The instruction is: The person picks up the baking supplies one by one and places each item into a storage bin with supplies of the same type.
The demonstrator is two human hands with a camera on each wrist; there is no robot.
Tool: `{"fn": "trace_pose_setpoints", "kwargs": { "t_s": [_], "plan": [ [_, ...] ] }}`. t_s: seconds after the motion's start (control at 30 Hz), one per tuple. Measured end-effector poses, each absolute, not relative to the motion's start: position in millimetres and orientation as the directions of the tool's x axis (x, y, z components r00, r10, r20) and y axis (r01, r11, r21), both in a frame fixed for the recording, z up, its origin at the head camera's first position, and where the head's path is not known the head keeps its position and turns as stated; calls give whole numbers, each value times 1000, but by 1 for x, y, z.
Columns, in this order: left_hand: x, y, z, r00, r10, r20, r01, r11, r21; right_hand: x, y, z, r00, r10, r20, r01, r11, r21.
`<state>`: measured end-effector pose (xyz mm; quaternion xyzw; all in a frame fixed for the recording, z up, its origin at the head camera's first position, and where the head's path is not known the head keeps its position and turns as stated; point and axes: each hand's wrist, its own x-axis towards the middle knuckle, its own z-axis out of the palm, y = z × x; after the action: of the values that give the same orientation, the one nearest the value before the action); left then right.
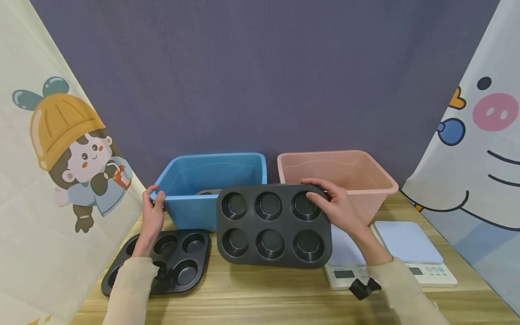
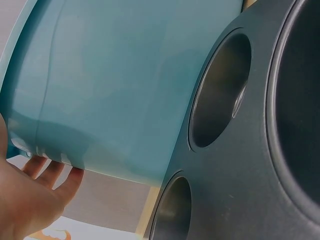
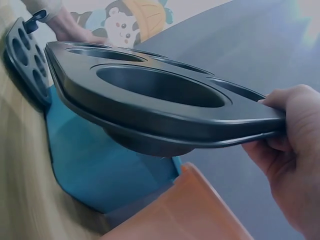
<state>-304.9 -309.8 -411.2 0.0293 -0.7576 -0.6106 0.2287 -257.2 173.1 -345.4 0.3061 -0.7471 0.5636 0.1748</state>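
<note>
My right hand (image 1: 339, 207) grips the upper right corner of a dark muffin pan (image 1: 253, 225), thumb on its face beside a cup. The pan is raised and tilted, its six-cup face towards the head camera, in front of a blue bin (image 1: 191, 212). At the bin's front left corner, my left hand (image 1: 153, 212) holds the rim; in the left wrist view its fingers curl against the outside of the bin. Inside the blue bin, part of a grey object (image 1: 209, 192) shows, mostly hidden. A second muffin pan (image 1: 178, 241) lies on the table under my left forearm.
A pink bin (image 1: 378, 180) stands right of the blue one. Two white kitchen scales (image 1: 410, 243) sit on the wooden table (image 1: 260, 298) at the right, one partly behind my right arm. A dark curtain (image 1: 260, 81) hangs behind, with printed cloths on both sides.
</note>
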Motion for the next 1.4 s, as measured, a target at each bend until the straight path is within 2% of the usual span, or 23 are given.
{"fn": "trace_pose_setpoints", "kwargs": {
  "t_s": [0.3, 0.53, 0.83, 1.1, 1.4],
  "plan": [
    [-304, -311, -411, -893, -331, 303, 229, 246, 942, -262, 171, -324, -703, -240, 669, -708, 156, -688],
    [-303, -312, -412, -890, -332, 313, 241, 241, 940, -268, 163, -308, -701, -214, 680, -711, 141, -689],
    [-303, -316, -410, -907, -328, 264, 204, 206, 957, -279, 151, -288, -674, -201, 711, -738, 150, -657],
    [-302, -313, -410, -892, -342, 295, 238, 198, 951, -287, 140, -271, -665, -191, 722, -746, 128, -653],
    [-301, -310, -410, -880, -362, 307, 234, 233, 944, -278, 120, -237, -628, -195, 753, -778, 141, -612]
  ]
}}
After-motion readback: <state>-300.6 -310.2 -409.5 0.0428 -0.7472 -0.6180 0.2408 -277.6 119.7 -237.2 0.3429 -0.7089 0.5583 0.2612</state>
